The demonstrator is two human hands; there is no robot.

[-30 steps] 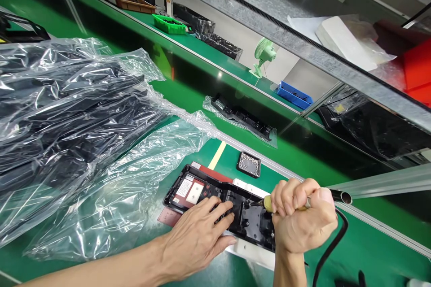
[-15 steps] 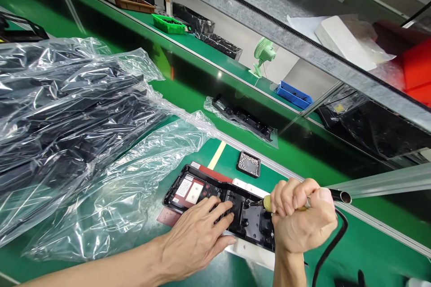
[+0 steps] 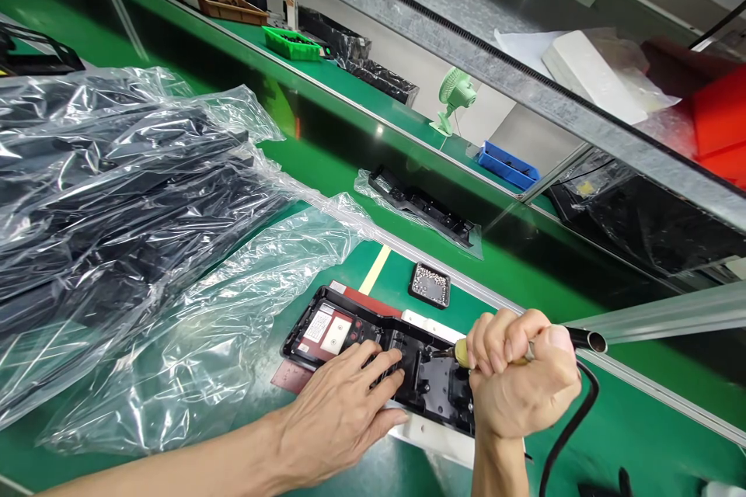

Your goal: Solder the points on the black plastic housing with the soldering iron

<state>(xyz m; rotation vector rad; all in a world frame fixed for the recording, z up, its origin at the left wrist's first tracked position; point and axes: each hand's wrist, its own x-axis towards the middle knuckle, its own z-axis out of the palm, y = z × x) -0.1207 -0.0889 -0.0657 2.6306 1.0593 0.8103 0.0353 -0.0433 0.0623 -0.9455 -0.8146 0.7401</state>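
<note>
Black plastic housing (image 3: 440, 396) lies open side up on the bench (image 3: 635, 419), at 6 o'clock from the centre of view, its long axis running from 10 to 4 o'clock. A red plate (image 3: 364, 300) and a white block (image 3: 446, 439) show beneath its edges.

Left hand (image 3: 343, 411): palm down, fingers slightly apart, laid across the housing's middle from 7 o'clock; no grip on a separate item observed.

Right hand (image 3: 524, 380): fist clamped around a corded tool (image 3: 461, 353), which enters the housing from 3 o'clock. The thin metal tip reaches inside; exact contact is too small to confirm. A black cord (image 3: 593, 397) curves down at 5 o'clock from the fist.

At 1 o'clock from the housing, near it, sits a small black tray (image 3: 430, 292) containing small shiny pieces (image 3: 431, 276). Farther out, between 12 and 1, lies a bagged black part (image 3: 420, 206). At 10 o'clock: a pile of dark parts in clear plastic (image 3: 145, 194).
</note>
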